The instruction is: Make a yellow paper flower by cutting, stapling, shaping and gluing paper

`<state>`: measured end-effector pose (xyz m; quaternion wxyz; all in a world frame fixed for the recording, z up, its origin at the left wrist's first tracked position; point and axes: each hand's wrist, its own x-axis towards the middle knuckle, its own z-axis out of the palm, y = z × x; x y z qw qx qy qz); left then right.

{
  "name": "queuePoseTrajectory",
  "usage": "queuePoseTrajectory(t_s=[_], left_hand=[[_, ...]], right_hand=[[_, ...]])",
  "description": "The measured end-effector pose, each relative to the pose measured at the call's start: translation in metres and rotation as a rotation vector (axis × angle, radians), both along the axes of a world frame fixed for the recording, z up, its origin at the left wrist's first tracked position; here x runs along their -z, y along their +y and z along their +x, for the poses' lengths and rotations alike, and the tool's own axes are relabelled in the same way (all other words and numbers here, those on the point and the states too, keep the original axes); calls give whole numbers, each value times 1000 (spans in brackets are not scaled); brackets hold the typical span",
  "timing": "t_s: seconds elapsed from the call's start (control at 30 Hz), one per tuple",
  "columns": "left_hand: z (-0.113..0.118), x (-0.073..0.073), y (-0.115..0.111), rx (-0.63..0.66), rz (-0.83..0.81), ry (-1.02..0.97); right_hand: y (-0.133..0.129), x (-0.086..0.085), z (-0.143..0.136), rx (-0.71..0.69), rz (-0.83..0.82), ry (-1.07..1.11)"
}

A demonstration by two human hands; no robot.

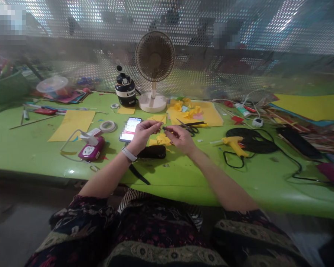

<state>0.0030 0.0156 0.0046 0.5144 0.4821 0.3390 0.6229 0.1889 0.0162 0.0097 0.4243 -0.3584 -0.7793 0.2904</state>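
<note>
My left hand (145, 134) and my right hand (181, 138) meet above the middle of the table, fingertips nearly touching. Both are closed in a pinch. A small dark piece (164, 128) shows at the right fingertips, too small to name. Whatever the left fingers pinch is hidden. Crumpled yellow paper pieces (163, 139) lie below the hands, next to a black case (153, 151). A lit phone (130, 128) lies beside my left hand. Dark-handled scissors (191, 128) rest just beyond my right hand.
At the back stand a fan (155, 55) and a dark bottle (125, 91). To the left are a tape roll (108, 126), a purple power socket block (91, 149) and yellow paper (72, 125). A yellow glue gun (235, 144) with its cord lies right. Yellow paper flowers (193, 111) sit behind.
</note>
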Motion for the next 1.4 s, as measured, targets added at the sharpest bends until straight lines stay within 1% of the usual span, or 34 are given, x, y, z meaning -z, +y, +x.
queuePoseTrajectory(t_s=[0.1, 0.17, 0.23, 0.33, 0.53, 0.7, 0.9, 1.03, 1.2, 1.3, 1.4], left_hand=[[1, -2, -1, -47, 20, 7], [2, -3, -2, -76, 35, 16], [3, -3, -2, -91, 41, 20], [3, -2, -2, -77, 29, 6], [3, -1, -1, -76, 47, 20], [3, -2, -1, -38, 17, 13], [2, -3, -2, -68, 47, 4], [3, -3, -2, -104, 39, 33], [3, -2, -1, -94, 64, 44], [1, 1, 1, -88, 76, 55], [0, 3, 3, -71, 52, 66]], right_hand=[[-3, 0, -2, 65, 41, -14], [-5, -1, -2, 77, 56, -17], [-6, -2, -2, 67, 34, -20], [-6, -3, 0, 50, -18, -23], [-1, 1, 2, -11, -87, 6], [2, 2, 2, -47, -137, 3], [-1, 2, -1, 49, -2, 8], [-1, 1, 0, 31, -4, -12], [0, 0, 2, 48, -3, -31], [1, 0, 3, 16, -18, -31], [2, 3, 3, -32, -27, -5]])
